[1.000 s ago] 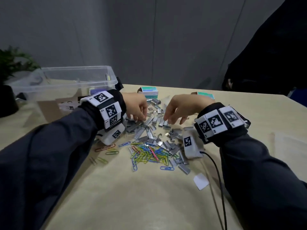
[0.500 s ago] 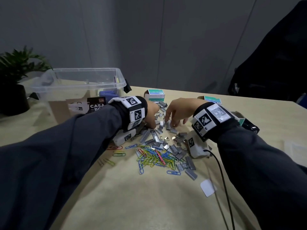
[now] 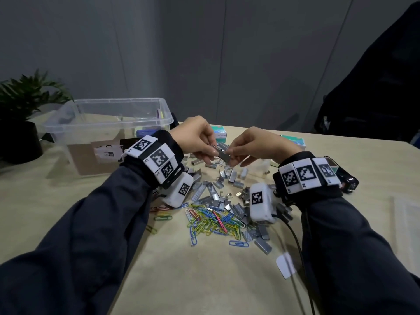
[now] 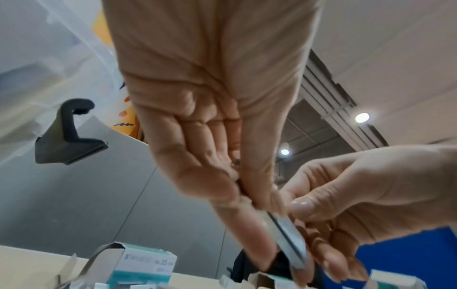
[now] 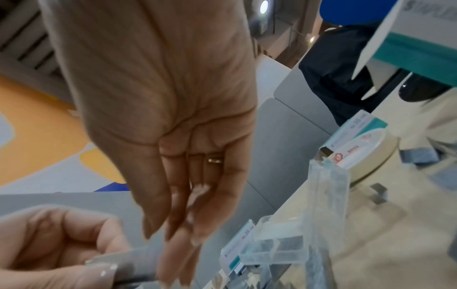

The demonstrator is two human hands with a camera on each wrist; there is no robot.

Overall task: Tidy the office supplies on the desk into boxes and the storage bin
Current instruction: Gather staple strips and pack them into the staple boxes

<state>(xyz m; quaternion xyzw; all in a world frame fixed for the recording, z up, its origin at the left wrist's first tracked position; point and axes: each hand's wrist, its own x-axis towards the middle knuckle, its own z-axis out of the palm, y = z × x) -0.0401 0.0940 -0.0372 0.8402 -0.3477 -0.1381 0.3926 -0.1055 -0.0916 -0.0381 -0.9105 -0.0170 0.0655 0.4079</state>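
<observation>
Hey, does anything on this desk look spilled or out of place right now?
Yes. Loose staple strips and colored paper clips lie scattered in a heap on the desk, outside the staple boxes and the clear bin. Both the left hand and right hand pinch one staple strip above the mess.

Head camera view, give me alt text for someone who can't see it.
Both hands, left hand and right hand, pinch one strip of staples above a desk strewn with loose staples and coloured paper clips. A clear storage bin stands at back left.
</observation>
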